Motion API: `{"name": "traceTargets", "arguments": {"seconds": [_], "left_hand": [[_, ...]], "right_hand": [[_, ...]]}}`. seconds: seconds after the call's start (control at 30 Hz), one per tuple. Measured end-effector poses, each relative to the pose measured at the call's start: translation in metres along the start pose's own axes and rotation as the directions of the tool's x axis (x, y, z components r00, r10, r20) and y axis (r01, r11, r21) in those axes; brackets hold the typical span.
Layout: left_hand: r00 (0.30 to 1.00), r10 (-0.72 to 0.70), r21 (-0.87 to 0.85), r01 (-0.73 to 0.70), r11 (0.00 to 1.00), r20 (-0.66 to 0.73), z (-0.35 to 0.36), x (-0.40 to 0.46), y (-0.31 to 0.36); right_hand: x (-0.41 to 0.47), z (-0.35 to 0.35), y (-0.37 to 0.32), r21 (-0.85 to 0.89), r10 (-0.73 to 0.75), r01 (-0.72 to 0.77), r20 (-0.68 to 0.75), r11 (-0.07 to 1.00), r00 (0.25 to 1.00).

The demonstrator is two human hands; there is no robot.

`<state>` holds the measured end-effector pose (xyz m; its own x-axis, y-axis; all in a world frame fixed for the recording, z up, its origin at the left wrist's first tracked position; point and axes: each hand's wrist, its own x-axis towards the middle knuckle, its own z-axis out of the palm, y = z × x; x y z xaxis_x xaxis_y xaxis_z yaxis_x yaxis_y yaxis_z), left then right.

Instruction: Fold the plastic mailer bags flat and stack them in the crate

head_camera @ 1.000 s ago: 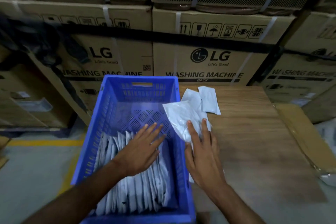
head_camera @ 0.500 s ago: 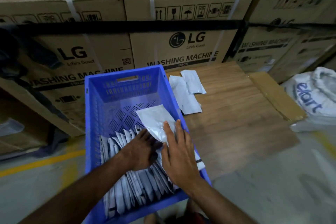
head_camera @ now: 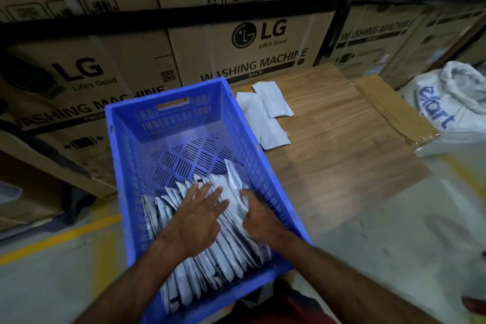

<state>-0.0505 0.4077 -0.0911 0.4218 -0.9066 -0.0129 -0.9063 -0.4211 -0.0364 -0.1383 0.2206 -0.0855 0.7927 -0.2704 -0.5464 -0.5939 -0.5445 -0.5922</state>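
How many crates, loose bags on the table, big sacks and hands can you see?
Blue crate: 1
Loose mailer bags on the table: 2
Big white sack: 1
Hands, left hand and right hand: 2
Total: 6
The bags inside the crate overlap too much to count.

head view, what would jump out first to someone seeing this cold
The bright blue crate in the middle, its near half packed with upright white mailer bags, both hands pressing into them: left hand, right hand. Behind it stands a wall of LG washing machine cartons, and two loose mailers lie on the wooden board right of the crate.
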Motion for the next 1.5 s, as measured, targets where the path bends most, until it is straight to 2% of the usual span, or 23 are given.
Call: {"name": "traceTargets", "arguments": {"seconds": [0.13, 0.2, 0.3, 0.4, 0.57, 0.67, 0.73, 0.8, 0.97, 1.1, 1.23, 1.37, 1.43, 1.5], "left_hand": [[0.956, -0.273, -0.11, 0.261, 0.959, -0.11, -0.03, -0.023, -0.006], [0.901, -0.404, -0.137, 0.385, 0.913, -0.157, -0.038, -0.045, -0.013], [0.809, -0.566, -0.147, 0.548, 0.824, -0.156, -0.04, -0.074, -0.016], [0.766, -0.633, -0.225, 0.602, 0.766, -0.109, -0.032, -0.084, -0.01], [0.719, -0.686, -0.428, 0.587, 0.687, -0.114, -0.027, -0.083, -0.009], [0.718, -0.686, -0.417, 0.59, 0.692, -0.122, -0.027, -0.081, -0.009], [0.716, -0.687, -0.389, 0.602, 0.697, -0.121, -0.027, -0.08, -0.01], [0.717, -0.685, -0.364, 0.61, 0.704, -0.125, -0.028, -0.079, -0.009], [0.72, -0.683, -0.32, 0.623, 0.714, -0.123, -0.028, -0.078, -0.008], [0.721, -0.68, -0.303, 0.624, 0.72, -0.134, -0.029, -0.078, -0.007], [0.75, -0.64, -0.259, 0.593, 0.762, -0.166, -0.028, -0.079, -0.007], [0.825, -0.539, -0.185, 0.511, 0.84, -0.17, -0.027, -0.075, -0.007], [0.838, -0.516, -0.195, 0.484, 0.853, -0.181, -0.028, -0.068, -0.006], [0.825, -0.532, -0.232, 0.489, 0.841, -0.189, -0.03, -0.059, -0.004]], "right_hand": [[0.002, 0.001, -0.012, 0.026, 0.056, -0.055, -0.018, 0.998, 0.998], [0.009, 0.009, -0.023, 0.101, 0.134, -0.128, -0.055, 0.987, 0.989], [0.018, 0.023, -0.032, 0.193, 0.208, -0.182, -0.124, 0.964, 0.97], [0.022, 0.035, -0.031, 0.076, 0.227, -0.221, -0.087, 0.972, 0.97], [0.021, 0.032, -0.031, -0.023, 0.193, -0.192, 0.056, 0.981, 0.98], [0.007, 0.025, -0.039, -0.019, 0.143, -0.142, 0.179, 0.99, 0.973], [0.0, 0.028, -0.043, -0.081, 0.134, -0.118, 0.226, 0.99, 0.965], [-0.001, 0.034, -0.04, -0.147, 0.136, -0.106, 0.211, 0.983, 0.968], [0.01, 0.041, -0.03, -0.15, 0.18, -0.152, 0.195, 0.977, 0.964], [0.009, 0.044, -0.029, -0.152, 0.162, -0.135, 0.182, 0.979, 0.97], [0.008, 0.04, -0.028, -0.194, 0.123, -0.092, 0.155, 0.977, 0.98], [-0.001, 0.032, -0.026, -0.31, -0.017, 0.042, 0.085, 0.95, 0.996], [-0.007, 0.027, -0.025, -0.349, -0.16, 0.16, 0.029, 0.923, 0.987], [-0.012, 0.016, -0.026, -0.347, -0.326, 0.299, -0.023, 0.889, 0.945]]}}
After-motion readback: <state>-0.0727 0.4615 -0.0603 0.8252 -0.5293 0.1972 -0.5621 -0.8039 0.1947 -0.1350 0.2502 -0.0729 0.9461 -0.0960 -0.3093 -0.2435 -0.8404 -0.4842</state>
